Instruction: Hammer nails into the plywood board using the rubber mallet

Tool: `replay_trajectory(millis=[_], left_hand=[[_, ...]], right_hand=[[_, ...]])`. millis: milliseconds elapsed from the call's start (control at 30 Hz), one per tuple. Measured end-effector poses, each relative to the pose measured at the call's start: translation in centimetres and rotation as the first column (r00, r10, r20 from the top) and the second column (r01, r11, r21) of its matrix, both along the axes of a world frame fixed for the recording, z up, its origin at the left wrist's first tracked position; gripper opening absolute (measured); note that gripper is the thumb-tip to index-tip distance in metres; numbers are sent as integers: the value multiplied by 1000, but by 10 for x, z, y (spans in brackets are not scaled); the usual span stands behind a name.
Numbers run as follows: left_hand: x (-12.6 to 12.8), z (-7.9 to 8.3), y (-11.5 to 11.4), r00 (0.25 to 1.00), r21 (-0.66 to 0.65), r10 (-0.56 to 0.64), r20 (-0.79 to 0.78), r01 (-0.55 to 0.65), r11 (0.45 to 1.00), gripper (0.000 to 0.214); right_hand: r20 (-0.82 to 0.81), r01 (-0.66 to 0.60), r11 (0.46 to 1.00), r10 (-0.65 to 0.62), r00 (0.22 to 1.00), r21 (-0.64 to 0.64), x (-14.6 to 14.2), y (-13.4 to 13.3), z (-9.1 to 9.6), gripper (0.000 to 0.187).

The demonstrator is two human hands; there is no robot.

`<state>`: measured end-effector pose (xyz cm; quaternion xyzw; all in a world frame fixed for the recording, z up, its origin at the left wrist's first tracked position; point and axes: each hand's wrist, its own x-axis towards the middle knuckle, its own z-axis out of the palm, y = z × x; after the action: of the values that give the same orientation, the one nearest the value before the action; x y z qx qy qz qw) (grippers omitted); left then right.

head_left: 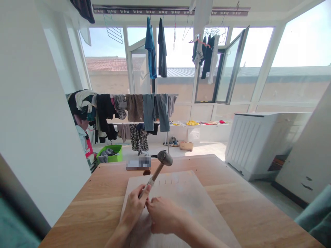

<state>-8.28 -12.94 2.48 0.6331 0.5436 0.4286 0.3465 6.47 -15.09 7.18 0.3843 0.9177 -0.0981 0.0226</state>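
Laundry rack (134, 106) at centre left, green basket (111, 153) below it, white cabinet (261, 141) at right.

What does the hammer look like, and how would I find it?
Find the wooden table in front of the hanging laundry, then the pale board lying on it. The mallet rises from the left hand over that board, next to the right hand. It alone has a wooden handle topped by a round grey head.

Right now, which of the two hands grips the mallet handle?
The left hand grips the wooden handle of the mallet, head raised. The right hand lies beside it on the pale board, touching the left.
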Motion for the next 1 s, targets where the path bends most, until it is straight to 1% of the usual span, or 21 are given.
replay_trajectory(millis=[100,167,200,267,300,333,367,400,433,467,500,533,567,600,633,700,767,833,867,1000], left_hand=[[0,0,-1,1000,6,-5,1,5,1000,53],[0,1,-3,1000,4,-4,-7,4,1000,53],[0,2,-4,1000,-2,-2,-10,2,1000,54],[1,4,-5,1000,-24,4,-10,-4,1000,55],[1,5,-6,1000,-35,6,-5,-6,999,55],[2,6,-6,1000,-43,7,1,-7,999,55],[2,6,-6,1000,-46,8,6,-7,999,55],[2,6,-6,1000,-47,7,8,-6,999,55],[2,6,-5,1000,-44,7,6,-7,999,56],[2,6,-5,1000,-40,9,0,-9,999,56],[2,5,-4,1000,-41,12,-8,-12,999,57],[2,5,-4,1000,-42,17,-17,-18,999,58],[3,5,-4,1000,-42,20,-22,-21,999,58],[3,5,-4,999,-42,22,-25,-23,999,59],[3,6,-5,999,-41,25,-26,-26,999,59],[3,8,-6,999,-40,28,-29,-29,999,58],[3,10,-8,999,-37,27,-35,-28,999,56],[3,10,-9,999,-32,27,-45,-28,999,56],[3,9,-9,998,-29,26,-50,-28,999,56],[4,7,-8,997,-21,35,-75,-36,999,56]], right_hand=[[62,-30,998,26,998,59,-7,-5,-4,44],[69,-8,997,3,998,71,-1,-5,-3,42],[49,4,998,-7,999,56,5,-3,-1,40],[-61,23,1000,-24,998,-16,27,6,2,32],[-175,18,998,-28,984,-56,41,13,3,27],[-292,35,995,-61,954,-93,57,23,1,22],[-409,80,990,-120,905,-113,75,34,-2,18],[-524,165,979,-204,827,-121,92,45,-7,16],[-638,284,953,-284,716,-106,110,57,-14,14],[-737,403,910,-341,584,-101,125,68,-23,14],[-808,523,845,-384,447,-112,139,77,-33,15],[-848,608,782,-407,338,-133,149,84,-43,18],[-866,652,742,-421,271,-157,157,89,-53,20],[-867,657,734,-431,251,-175,162,92,-61,22],[-864,647,741,-433,256,-180,164,93,-68,24],[-851,605,782,-415,322,-152,163,92,-75,24],[-833,576,812,-380,401,-93,159,90,-76,20],[-809,561,827,-362,463,-49,156,88,-75,17],[-799,556,830,-360,481,-40,155,88,-75,16],[-779,542,840,-365,511,-38,155,87,-74,15]])
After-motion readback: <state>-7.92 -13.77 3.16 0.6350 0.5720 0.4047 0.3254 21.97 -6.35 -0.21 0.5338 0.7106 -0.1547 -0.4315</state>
